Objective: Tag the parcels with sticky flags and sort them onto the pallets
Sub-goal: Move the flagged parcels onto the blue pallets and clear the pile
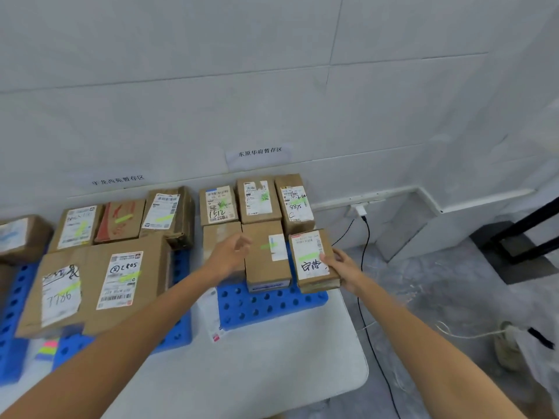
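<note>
- Far left, on the L pallet (12,303) (blue, perforated): a large box (90,282) lies flat w/ two white labels, each carrying a green flag.
- Just in front of that box: a sticky-flag pad (47,349) w/ pink, green and blue strips.
- Behind the box: a back row (121,220) of three smaller parcels, each flagged green.
- Centre: left hand (230,252) is over the plain parcel (213,237) at the front-left of the R pallet (272,306). Fingers are relaxed and hold nothing. Contact w/ the parcel cannot be told (motion blur).
- R pallet carries six parcels, two rows of three.
- Front-right corner of R pallet: right hand (344,264) grips the handwritten parcel (311,267), thumb on the top label, fingers round the right edge. A green strip (308,257) sits on that label. This parcel lies just beside its left neighbour.
- Right of R pallet: a black cable (363,297) runs from the wall socket (360,210) down across the floor.
</note>
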{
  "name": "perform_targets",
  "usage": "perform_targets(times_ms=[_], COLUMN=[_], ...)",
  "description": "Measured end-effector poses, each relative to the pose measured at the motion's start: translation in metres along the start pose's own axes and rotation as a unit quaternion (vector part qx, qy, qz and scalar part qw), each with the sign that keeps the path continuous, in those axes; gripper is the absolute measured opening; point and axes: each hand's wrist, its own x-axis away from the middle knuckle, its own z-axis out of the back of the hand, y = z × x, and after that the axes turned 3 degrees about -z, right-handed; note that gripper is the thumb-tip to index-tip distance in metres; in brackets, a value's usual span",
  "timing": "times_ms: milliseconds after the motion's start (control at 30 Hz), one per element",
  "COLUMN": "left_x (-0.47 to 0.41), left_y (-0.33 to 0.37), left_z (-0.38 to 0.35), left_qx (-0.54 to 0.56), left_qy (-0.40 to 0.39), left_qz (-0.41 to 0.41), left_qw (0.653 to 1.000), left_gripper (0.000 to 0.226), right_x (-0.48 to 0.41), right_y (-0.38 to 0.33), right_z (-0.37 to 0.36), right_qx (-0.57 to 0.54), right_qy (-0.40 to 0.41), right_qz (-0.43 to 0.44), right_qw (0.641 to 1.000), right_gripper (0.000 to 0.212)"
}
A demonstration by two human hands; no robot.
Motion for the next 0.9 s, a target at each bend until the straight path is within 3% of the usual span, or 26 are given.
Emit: perform_targets(times_ms=[200, 467, 567, 667, 767, 900], left_x=[0.008, 0.047, 0.069, 0.094, 0.125, 0.171], left_y=[-0.017, -0.061, -0.08, -0.105, -0.132, -0.171], left_z=[0.012, 0.057, 0.086, 0.125, 0.166, 0.229], left_qx=[0.013, 0.057, 0.076, 0.098, 0.141, 0.149], left_qy=[0.005, 0.043, 0.079, 0.131, 0.189, 0.25], left_qz=[0.036, 0.039, 0.055, 0.048, 0.062, 0.051], left_qw=[0.999, 0.997, 0.992, 0.985, 0.97, 0.955], left_gripper=[0.017, 0.013, 0.015, 0.017, 0.018, 0.019], right_x=[-0.023, -0.044, -0.052, -0.034, -0.003, 0.056], right_y=[0.013, 0.015, 0.01, -0.007, -0.028, -0.035], right_z=[-0.014, -0.042, -0.048, -0.072, -0.136, -0.267], right_qx=[0.169, 0.24, 0.382, 0.469, 0.448, 0.4], right_qy=[0.04, 0.13, 0.211, 0.277, 0.232, 0.05], right_qz=[0.015, 0.058, 0.1, 0.23, 0.364, 0.449], right_qw=[0.985, 0.96, 0.894, 0.806, 0.783, 0.797], right_gripper=[0.025, 0.028, 0.032, 0.025, 0.019, 0.018])
